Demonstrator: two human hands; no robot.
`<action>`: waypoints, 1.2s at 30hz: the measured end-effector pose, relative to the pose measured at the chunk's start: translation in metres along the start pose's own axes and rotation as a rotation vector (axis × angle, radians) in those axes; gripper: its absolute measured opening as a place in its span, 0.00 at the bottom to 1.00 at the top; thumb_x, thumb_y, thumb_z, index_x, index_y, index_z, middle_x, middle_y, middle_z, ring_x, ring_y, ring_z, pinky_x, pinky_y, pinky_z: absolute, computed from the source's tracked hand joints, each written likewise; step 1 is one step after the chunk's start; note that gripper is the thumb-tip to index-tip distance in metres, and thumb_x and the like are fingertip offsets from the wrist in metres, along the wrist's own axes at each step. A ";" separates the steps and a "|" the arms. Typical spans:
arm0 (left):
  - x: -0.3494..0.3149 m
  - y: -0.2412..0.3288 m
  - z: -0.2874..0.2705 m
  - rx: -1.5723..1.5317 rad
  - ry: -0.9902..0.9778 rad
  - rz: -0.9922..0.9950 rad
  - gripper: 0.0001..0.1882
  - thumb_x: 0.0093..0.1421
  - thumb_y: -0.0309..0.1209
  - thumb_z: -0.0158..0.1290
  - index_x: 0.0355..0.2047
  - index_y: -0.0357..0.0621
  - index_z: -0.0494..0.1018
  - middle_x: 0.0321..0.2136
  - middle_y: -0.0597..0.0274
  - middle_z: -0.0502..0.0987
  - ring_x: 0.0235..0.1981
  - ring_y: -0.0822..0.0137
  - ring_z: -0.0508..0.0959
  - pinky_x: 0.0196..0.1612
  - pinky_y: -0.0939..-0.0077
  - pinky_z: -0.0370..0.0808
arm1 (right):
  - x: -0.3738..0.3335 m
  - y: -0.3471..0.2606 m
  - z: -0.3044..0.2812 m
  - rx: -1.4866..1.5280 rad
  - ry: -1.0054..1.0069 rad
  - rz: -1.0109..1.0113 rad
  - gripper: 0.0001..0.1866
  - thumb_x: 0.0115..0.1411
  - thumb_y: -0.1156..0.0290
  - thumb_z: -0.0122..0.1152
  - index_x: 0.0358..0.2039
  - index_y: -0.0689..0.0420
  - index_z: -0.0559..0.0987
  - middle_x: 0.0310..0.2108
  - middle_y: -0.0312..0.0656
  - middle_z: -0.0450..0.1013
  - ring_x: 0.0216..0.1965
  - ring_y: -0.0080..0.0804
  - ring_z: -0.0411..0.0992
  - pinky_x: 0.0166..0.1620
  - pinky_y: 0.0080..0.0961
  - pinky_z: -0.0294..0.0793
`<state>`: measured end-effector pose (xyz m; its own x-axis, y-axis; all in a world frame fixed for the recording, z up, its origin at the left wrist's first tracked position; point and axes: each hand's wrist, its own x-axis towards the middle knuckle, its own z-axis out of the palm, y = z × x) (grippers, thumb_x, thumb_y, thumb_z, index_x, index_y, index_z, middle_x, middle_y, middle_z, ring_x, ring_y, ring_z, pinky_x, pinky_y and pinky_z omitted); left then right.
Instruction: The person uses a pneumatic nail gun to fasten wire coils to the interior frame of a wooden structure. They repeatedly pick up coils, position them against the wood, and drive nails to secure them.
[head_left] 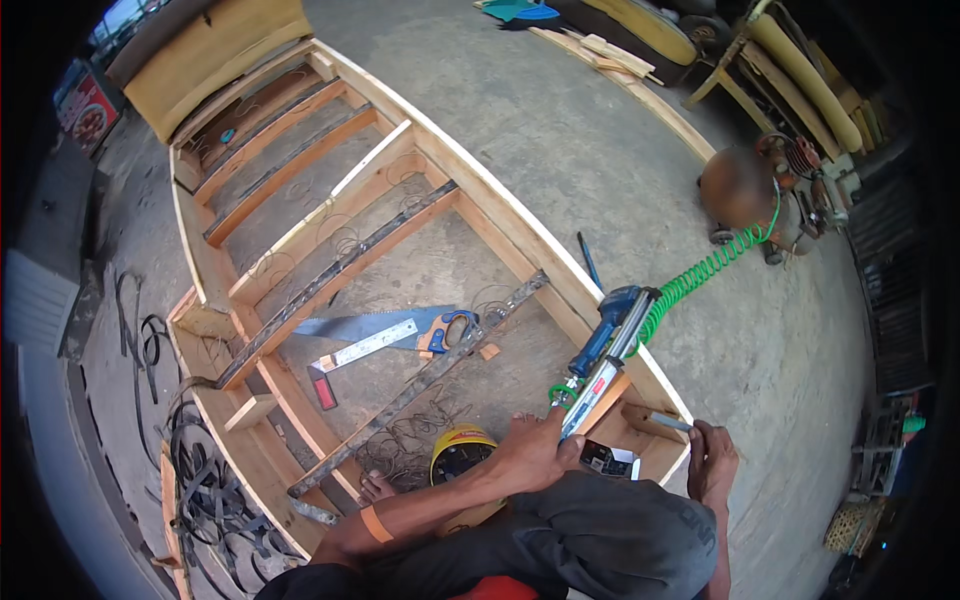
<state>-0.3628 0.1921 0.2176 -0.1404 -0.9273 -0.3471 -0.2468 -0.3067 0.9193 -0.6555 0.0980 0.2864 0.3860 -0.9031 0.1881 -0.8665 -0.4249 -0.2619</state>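
Note:
My left hand (535, 455) is closed at the lower end of the silver magazine of a blue air nail gun (606, 345), its fingertips partly hidden. The gun leans across the right side rail of a long wooden frame (520, 215), and a green coiled hose (700, 277) runs from it. At the frame's near right corner, my right hand (713, 460) has its fingers closed at the end of a thin grey strip (668, 420), which lies along a small wood block. Between my hands sits a small black-and-white box (610, 461) inside the frame.
A handsaw (385, 325), a metal square (370, 343) and a yellow-rimmed round container (463, 440) lie within the frame. Dark straps (205, 495) tangle at its left. An air compressor (745, 190) stands far right, past long boards (640, 95). A padded panel (215, 60) rises at the far end.

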 end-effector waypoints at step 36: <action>-0.044 0.034 -0.042 -0.722 -0.319 0.059 0.16 0.79 0.40 0.39 0.54 0.39 0.62 0.16 0.67 0.65 0.13 0.76 0.66 0.24 0.77 0.69 | 0.097 -0.025 0.146 1.947 -0.235 0.706 0.43 0.69 0.36 0.54 0.63 0.66 0.67 0.49 0.51 0.75 0.50 0.42 0.75 0.56 0.40 0.77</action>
<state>-0.3245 0.2134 0.2716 -0.4290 -0.8736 -0.2297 0.4375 -0.4234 0.7933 -0.5502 0.0125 0.1734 0.3732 -0.8253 -0.4237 0.4741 0.5622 -0.6776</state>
